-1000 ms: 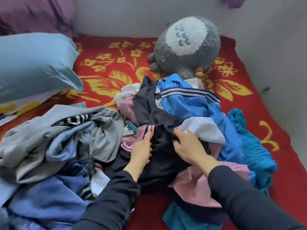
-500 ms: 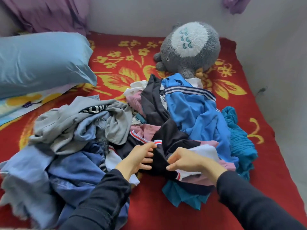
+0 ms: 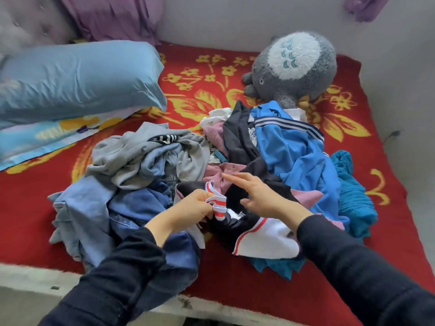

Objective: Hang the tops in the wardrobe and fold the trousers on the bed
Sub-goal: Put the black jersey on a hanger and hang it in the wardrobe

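In the upper left of the frame a light blue pillow (image 3: 77, 76) lies on the bed (image 3: 28, 208), which is covered by a red blanket with yellow flowers. A purple cloth (image 3: 113, 17) hangs behind the pillow. Left of centre, a crumpled grey top (image 3: 131, 158) sits on a heap of jeans (image 3: 141, 205) and paler denim that reaches the near edge of the bed.

In the lower middle my left hand (image 3: 188, 208) is curled, its fingers pinching a red, white and blue striped band (image 3: 217, 203). That band belongs to a dark top (image 3: 235, 224) with a white panel, which lies bunched in the pile just below my hands. My right hand (image 3: 263, 196) is just beside the left, apart from it. Its fingers are stretched out straight over the dark cloth and a pink garment (image 3: 216, 172), holding nothing. I cannot tell whether it touches the cloth.

Right of centre a bright blue jacket (image 3: 296, 156) with striped trim drapes over the pile, and a teal garment (image 3: 353, 196) lies against its right side. In the upper right a grey and white plush toy (image 3: 294, 67) leans on the wall, touching the jacket's far end.
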`<action>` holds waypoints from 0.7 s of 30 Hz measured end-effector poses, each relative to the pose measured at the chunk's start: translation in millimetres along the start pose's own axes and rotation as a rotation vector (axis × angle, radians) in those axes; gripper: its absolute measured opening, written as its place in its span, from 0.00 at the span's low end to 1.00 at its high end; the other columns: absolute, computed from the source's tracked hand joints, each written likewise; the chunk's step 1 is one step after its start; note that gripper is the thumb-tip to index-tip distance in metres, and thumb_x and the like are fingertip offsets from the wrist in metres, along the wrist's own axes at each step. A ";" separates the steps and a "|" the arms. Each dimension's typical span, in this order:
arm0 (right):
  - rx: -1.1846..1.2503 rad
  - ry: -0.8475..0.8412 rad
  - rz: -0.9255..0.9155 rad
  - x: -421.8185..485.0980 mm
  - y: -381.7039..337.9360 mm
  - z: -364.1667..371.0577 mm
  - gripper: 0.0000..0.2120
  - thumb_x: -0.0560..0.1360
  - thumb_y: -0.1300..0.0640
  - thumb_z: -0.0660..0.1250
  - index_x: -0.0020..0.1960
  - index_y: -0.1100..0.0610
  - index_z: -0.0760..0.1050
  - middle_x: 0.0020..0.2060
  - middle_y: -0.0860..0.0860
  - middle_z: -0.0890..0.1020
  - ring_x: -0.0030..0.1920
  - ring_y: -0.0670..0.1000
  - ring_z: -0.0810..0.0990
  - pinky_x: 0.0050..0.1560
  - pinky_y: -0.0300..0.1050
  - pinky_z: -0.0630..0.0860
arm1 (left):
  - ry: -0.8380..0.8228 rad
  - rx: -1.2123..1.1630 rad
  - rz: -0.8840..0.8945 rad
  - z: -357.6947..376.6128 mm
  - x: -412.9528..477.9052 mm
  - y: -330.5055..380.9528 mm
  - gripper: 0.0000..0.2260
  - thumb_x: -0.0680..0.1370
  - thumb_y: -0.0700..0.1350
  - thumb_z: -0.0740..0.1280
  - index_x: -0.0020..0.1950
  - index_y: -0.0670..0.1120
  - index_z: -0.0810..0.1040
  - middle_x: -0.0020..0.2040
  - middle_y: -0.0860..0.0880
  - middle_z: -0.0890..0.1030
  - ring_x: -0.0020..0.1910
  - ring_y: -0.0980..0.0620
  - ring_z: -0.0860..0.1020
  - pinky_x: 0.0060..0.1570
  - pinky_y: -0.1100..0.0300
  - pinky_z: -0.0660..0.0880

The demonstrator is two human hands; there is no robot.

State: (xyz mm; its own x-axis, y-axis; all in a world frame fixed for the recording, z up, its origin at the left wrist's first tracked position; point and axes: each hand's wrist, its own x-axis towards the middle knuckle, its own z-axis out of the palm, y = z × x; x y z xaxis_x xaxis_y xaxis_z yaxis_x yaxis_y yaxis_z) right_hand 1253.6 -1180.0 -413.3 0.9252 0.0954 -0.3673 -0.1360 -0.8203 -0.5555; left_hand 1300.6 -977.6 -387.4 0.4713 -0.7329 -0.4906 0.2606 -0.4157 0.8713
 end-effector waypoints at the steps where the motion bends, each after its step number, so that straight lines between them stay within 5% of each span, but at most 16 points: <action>1: -0.056 -0.058 -0.054 7.1 -14.8 -1.3 0.38 0.74 0.62 0.65 0.74 0.33 0.55 0.75 0.47 0.58 0.74 0.53 0.57 0.71 0.57 0.62 | -0.052 0.002 0.017 -2.1 -13.4 15.8 0.14 0.67 0.34 0.61 0.25 0.50 0.73 0.27 0.56 0.70 0.28 0.59 0.64 0.31 0.65 0.61; 4: -0.168 -0.158 -0.185 19.8 -60.7 -10.1 0.25 0.75 0.49 0.69 0.70 0.39 0.67 0.73 0.45 0.60 0.74 0.51 0.53 0.72 0.62 0.55 | -0.074 -0.007 0.070 -13.4 -52.2 53.1 0.03 0.68 0.34 0.62 0.33 0.36 0.72 0.31 0.47 0.68 0.30 0.52 0.64 0.32 0.61 0.59; 7: -0.077 -0.197 -0.233 16.4 -89.6 -44.1 0.15 0.72 0.46 0.72 0.56 0.51 0.79 0.55 0.46 0.77 0.64 0.54 0.71 0.64 0.58 0.68 | 0.151 -0.160 0.113 -26.9 -108.9 86.1 0.18 0.65 0.37 0.64 0.46 0.23 0.71 0.42 0.38 0.71 0.40 0.42 0.68 0.39 0.54 0.65; 9: 0.131 -0.169 -0.238 5.4 -110.3 -77.7 0.16 0.70 0.45 0.70 0.52 0.54 0.81 0.48 0.53 0.83 0.51 0.56 0.80 0.57 0.54 0.76 | 0.342 -0.300 0.167 -30.2 -148.6 101.7 0.17 0.68 0.36 0.59 0.50 0.25 0.74 0.46 0.36 0.74 0.45 0.39 0.71 0.45 0.53 0.70; 11: 0.235 -0.068 -0.307 -13.0 -146.7 -108.6 0.17 0.68 0.44 0.69 0.49 0.55 0.81 0.44 0.55 0.83 0.44 0.49 0.79 0.50 0.43 0.73 | 0.489 -0.446 0.236 -25.2 -194.1 112.5 0.16 0.72 0.38 0.56 0.43 0.34 0.82 0.41 0.39 0.81 0.40 0.43 0.79 0.43 0.59 0.76; 13: 0.349 -0.014 -0.424 -30.2 -191.3 -128.4 0.09 0.73 0.52 0.70 0.46 0.58 0.81 0.39 0.52 0.80 0.38 0.41 0.75 0.43 0.34 0.71 | 0.542 -0.513 0.307 -16.8 -235.1 117.1 0.13 0.71 0.42 0.60 0.41 0.40 0.85 0.39 0.43 0.84 0.38 0.48 0.82 0.47 0.59 0.77; 15: 0.386 -0.011 -0.518 -47.2 -239.9 -137.4 0.05 0.74 0.60 0.70 0.44 0.62 0.78 0.36 0.51 0.76 0.36 0.43 0.72 0.39 0.37 0.69 | 0.634 -0.475 0.387 -7.1 -273.4 121.4 0.13 0.70 0.42 0.63 0.47 0.39 0.84 0.44 0.42 0.84 0.45 0.47 0.82 0.55 0.56 0.76; 17: 0.388 -0.026 -0.597 -61.3 -286.3 -141.4 0.05 0.73 0.60 0.70 0.41 0.62 0.77 0.34 0.51 0.74 0.37 0.45 0.71 0.40 0.42 0.67 | 0.800 -0.391 0.464 -7.8 -313.2 126.1 0.12 0.71 0.40 0.64 0.49 0.37 0.83 0.44 0.41 0.84 0.44 0.48 0.82 0.52 0.57 0.78; 21: 0.516 -0.187 -0.698 -107.8 -384.1 -153.5 0.18 0.65 0.57 0.72 0.47 0.70 0.78 0.40 0.59 0.78 0.43 0.54 0.76 0.46 0.46 0.71 | 1.134 -0.317 0.580 -4.8 -412.0 145.5 0.16 0.72 0.42 0.69 0.55 0.34 0.80 0.50 0.35 0.82 0.47 0.43 0.82 0.54 0.52 0.76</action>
State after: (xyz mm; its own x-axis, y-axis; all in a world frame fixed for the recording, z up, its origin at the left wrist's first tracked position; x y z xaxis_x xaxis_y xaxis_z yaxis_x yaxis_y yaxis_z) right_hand 1260.5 -961.7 -45.9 0.7899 0.6065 0.0906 0.2534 -0.1882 -0.9489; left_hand 1148.4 -733.5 -58.4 0.9825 0.1603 0.0950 -0.1061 0.0623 0.9924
